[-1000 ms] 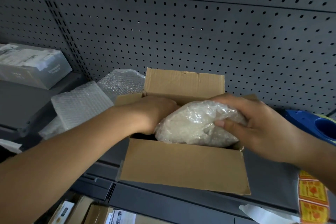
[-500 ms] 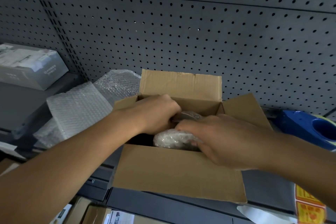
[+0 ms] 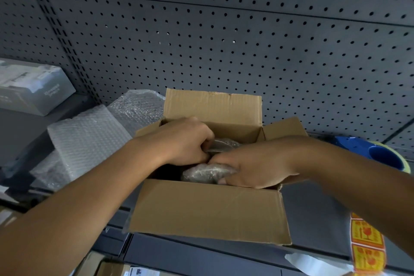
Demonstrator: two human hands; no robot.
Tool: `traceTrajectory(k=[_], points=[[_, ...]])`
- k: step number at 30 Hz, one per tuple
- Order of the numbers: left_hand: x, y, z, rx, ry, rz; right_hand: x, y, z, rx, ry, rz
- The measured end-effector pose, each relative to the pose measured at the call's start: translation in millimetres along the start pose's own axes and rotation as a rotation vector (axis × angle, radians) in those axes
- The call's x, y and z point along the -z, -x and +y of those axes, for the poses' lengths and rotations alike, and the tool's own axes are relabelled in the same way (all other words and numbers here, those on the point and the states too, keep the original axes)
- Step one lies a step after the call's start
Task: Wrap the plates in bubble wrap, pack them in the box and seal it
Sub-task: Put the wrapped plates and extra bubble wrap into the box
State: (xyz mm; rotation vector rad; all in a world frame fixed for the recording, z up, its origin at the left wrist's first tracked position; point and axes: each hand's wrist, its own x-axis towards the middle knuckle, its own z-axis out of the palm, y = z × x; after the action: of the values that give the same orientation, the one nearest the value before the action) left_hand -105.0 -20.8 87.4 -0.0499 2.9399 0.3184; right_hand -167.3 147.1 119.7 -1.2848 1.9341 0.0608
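Reaching into open cardboard box (image 3: 208,210), left hand (image 3: 186,141) curled tight on wrapped bundle (image 3: 220,144), right hand (image 3: 257,168) clasping second bundle (image 3: 205,172) beneath it, bubble wrap sheets (image 3: 87,134) left of both grips

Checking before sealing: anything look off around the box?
Nothing stands out. The brown cardboard box sits upright, flaps open and intact, both hands inside on the bubble-wrapped bundle.

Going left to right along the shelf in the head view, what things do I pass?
Grey box → bubble wrap sheets → open cardboard box holding wrapped bundles → blue tape dispenser.
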Motion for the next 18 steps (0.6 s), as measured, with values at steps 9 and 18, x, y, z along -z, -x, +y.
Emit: traceTrajectory(k=[9,18], points=[[1.2,-2.7,1.8,-0.004,-0.117,0.033,6.9,25.1,13.8,0.004,-0.012,0.14],[-3.6,-3.8,-0.2,-0.049,-0.074,0.043,-16.4,2.8,8.4,-0.019,0.082,0.154]])
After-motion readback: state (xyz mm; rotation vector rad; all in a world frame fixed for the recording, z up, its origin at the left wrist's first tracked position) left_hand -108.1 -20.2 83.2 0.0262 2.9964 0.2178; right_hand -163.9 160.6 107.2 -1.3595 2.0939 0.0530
